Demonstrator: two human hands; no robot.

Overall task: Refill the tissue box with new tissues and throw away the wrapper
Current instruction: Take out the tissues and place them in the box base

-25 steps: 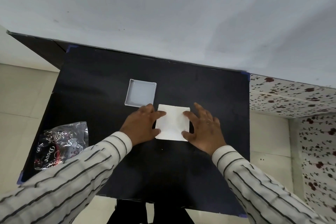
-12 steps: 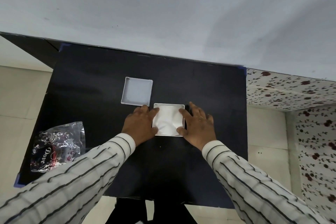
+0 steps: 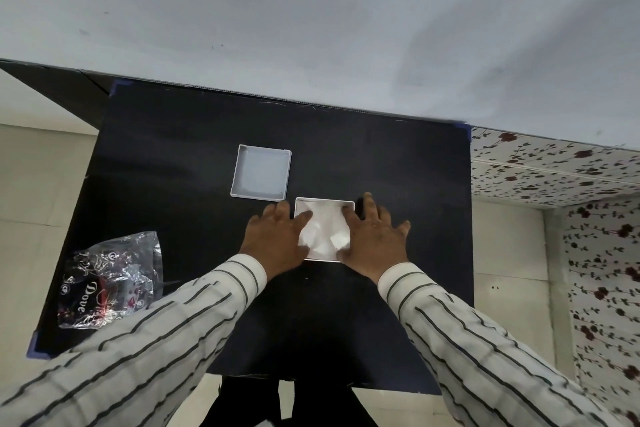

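A white square tissue box (image 3: 324, 203) sits at the middle of the black table (image 3: 180, 149), filled with white tissues (image 3: 323, 230). My left hand (image 3: 275, 239) lies on the box's left side and my right hand (image 3: 372, 237) on its right side, fingers spread and pressing down on the tissues. The box's white lid (image 3: 260, 173) lies upside down just beyond and to the left of the box. A crumpled clear plastic wrapper (image 3: 109, 279) with dark print rests near the table's front left corner.
A pale grey wall runs along the far edge of the table. Tiled floor shows to the left, and a flower-patterned surface (image 3: 595, 253) stands to the right. Blue tape marks the table's corners.
The tissue stack, flat on top a second ago, has sunk into the box and creased under both hands. My fingers have moved further in over it.
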